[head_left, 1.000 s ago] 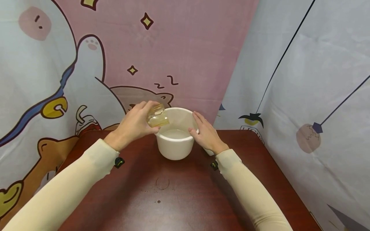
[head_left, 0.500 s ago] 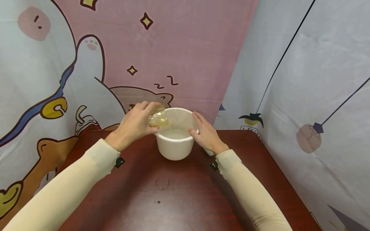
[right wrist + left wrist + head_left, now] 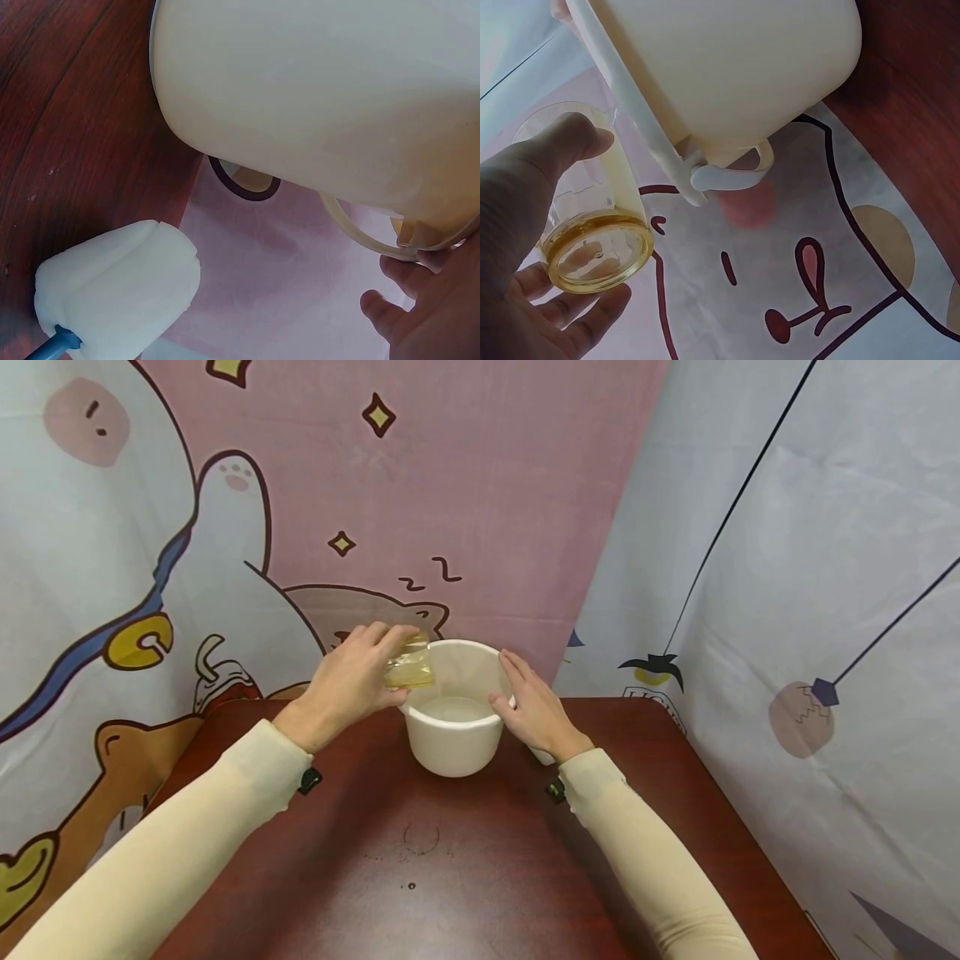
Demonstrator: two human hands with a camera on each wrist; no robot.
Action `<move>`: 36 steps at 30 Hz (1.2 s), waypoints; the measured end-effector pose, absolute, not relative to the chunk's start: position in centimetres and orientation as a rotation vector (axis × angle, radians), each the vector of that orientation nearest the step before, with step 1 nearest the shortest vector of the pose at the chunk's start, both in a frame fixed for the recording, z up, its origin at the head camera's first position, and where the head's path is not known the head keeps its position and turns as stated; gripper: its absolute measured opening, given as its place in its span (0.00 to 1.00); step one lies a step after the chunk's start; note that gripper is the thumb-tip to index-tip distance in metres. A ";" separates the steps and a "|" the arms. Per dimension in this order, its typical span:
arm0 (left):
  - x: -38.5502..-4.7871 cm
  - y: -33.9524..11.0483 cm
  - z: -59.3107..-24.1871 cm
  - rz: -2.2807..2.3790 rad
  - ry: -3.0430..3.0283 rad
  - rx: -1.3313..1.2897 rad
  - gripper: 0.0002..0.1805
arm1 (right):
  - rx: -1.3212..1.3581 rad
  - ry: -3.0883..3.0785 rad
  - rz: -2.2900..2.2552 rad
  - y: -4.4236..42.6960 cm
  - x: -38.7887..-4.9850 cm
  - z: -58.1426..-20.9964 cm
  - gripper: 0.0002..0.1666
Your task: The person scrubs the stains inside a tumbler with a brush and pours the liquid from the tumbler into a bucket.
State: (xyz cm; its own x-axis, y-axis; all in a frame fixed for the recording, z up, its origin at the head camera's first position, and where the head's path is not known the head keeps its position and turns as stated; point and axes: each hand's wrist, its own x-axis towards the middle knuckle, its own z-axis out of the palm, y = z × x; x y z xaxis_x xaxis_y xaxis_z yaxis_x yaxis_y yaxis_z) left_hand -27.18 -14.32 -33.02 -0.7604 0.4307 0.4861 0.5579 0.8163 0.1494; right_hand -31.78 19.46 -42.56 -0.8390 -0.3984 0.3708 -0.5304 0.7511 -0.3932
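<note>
My left hand holds a yellowish clear glass tilted on its side, its mouth toward a white bucket. In the left wrist view the thumb lies along the glass and the fingers are under its thick amber base. The glass is beside and slightly above the bucket's rim. Cloudy water covers the bucket's bottom. My right hand holds the bucket's right rim, thumb at the near side and fingers along the far side. In the right wrist view its fingertips are by a looped handle.
A white sponge brush head with a blue handle lies on the table right of the bucket. The dark red table bears a wet ring mark and droplets in front. Patterned cloth hangs close behind the bucket.
The glass in my left hand has tipped a little further and shifted slightly left. My right hand and the bucket have stayed in place.
</note>
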 end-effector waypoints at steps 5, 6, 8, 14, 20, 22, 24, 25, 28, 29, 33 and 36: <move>-27.3 -14.3 -33.1 -0.358 -2.545 -0.760 0.50 | 0.729 -2.681 0.725 19.4 -31.8 -42.6 0.52; -27.3 -14.2 -33.1 -0.349 -2.541 -0.765 0.50 | 0.730 -2.680 0.725 19.4 -31.8 -42.6 0.52; -27.4 -14.2 -33.1 -0.330 -2.529 -0.775 0.51 | 0.731 -2.677 0.722 19.4 -31.8 -42.5 0.52; -27.5 -14.1 -33.2 -0.281 -2.492 -0.800 0.52 | 0.726 -2.684 0.708 19.4 -31.9 -42.5 0.52; -27.5 -14.0 -33.3 -0.244 -2.467 -0.816 0.51 | 0.727 -2.677 0.712 19.4 -31.9 -42.7 0.50; -27.5 -14.0 -33.4 -0.239 -2.462 -0.821 0.51 | 0.727 -2.680 0.713 19.4 -31.9 -42.7 0.50; -27.6 -14.0 -33.5 -0.229 -2.455 -0.825 0.51 | 0.728 -2.680 0.718 19.4 -31.9 -42.6 0.50; -27.6 -13.9 -33.5 -0.222 -2.451 -0.826 0.50 | 0.728 -2.681 0.718 19.4 -31.9 -42.6 0.50; -27.7 -13.9 -33.5 -0.191 -2.435 -0.832 0.50 | 0.729 -2.681 0.721 19.4 -31.8 -42.5 0.49; -27.7 -13.8 -33.5 -0.181 -2.430 -0.836 0.50 | 0.729 -2.681 0.723 19.4 -31.8 -42.5 0.49; -27.7 -13.8 -33.6 -0.159 -2.415 -0.850 0.49 | 0.722 -2.685 0.732 19.4 -31.8 -42.5 0.49; -27.6 -13.8 -33.7 -0.160 -2.413 -0.858 0.49 | 0.718 -2.689 0.731 19.4 -31.7 -42.5 0.50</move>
